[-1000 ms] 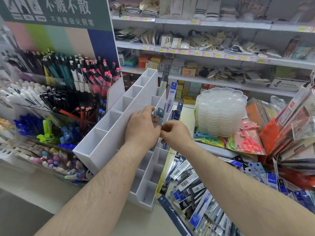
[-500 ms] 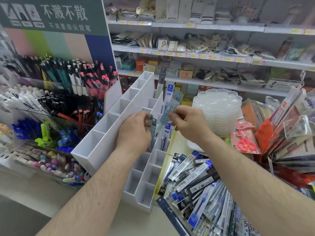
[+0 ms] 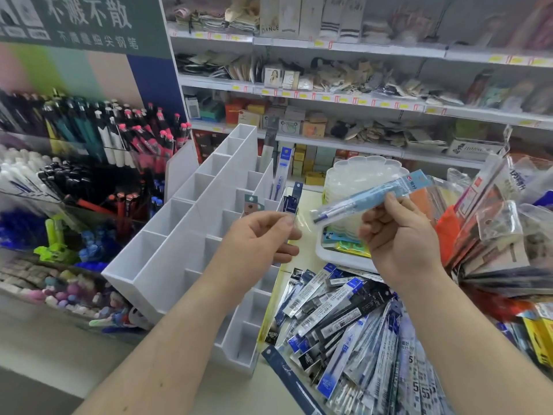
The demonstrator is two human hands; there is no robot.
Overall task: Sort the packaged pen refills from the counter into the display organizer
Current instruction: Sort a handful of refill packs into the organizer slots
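My right hand (image 3: 398, 241) pinches a light blue refill packet (image 3: 377, 196) between thumb and fingers and holds it slanted above the counter, its header card up to the right. My left hand (image 3: 257, 241) hovers over the right side of the white display organizer (image 3: 179, 235), thumb and forefinger closed at the packet's clear lower end. Teal-topped packets (image 3: 251, 203) and dark blue packets (image 3: 289, 202) stand in the organizer's back compartments. A heap of packaged refills (image 3: 344, 319) lies fanned on the counter below my right hand.
A stack of clear flower-shaped trays (image 3: 359, 181) sits behind the packet. Bagged goods (image 3: 490, 235) crowd the right side. A pen display (image 3: 98, 151) stands left of the organizer, and stocked shelves (image 3: 344, 97) run along the back.
My right hand has lifted the light blue packet up and to the right, away from the organizer. My left hand has come off the organizer's compartments, and the teal packets now stand there.
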